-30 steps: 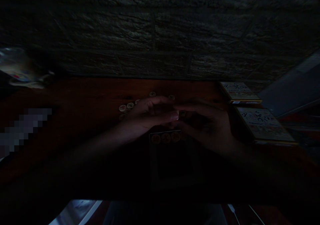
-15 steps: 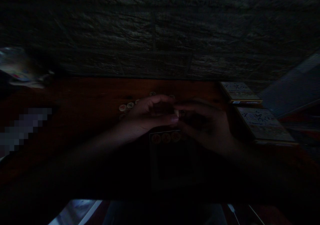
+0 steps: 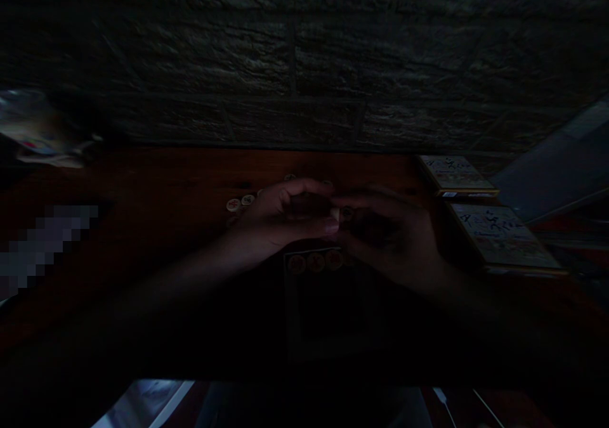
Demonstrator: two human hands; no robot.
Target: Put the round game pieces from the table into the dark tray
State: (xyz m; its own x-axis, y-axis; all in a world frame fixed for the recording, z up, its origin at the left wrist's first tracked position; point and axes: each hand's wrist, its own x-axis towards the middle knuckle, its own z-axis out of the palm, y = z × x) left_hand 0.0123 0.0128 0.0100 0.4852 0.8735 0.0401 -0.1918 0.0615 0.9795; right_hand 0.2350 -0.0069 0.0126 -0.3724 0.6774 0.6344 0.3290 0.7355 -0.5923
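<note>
The picture is very dark. My left hand (image 3: 290,215) and my right hand (image 3: 399,225) meet over the table. Between their fingertips is a pale round Chinese chess piece (image 3: 335,214), seen from its side, with my left thumb against it. Fingers of both hands curl around it, and the dark marking of a piece shows just to the right, beside my right fingers. Below lies a shallow box (image 3: 288,314) with a row of red-marked chess pieces (image 3: 316,262) along its far edge. Several loose chess pieces (image 3: 233,205) lie behind my left hand, partly covered by it.
Two flat printed boxes, a farther one (image 3: 457,174) and a nearer one (image 3: 507,236), lie on the wooden table (image 3: 181,174) at right. A plastic-wrapped item (image 3: 42,133) stands at far left. A stone-textured wall (image 3: 285,60) rises behind the table.
Both hands stay almost in place. A dark-marked piece face shows slightly more clearly by my right fingers, and the picture is a little darker.
</note>
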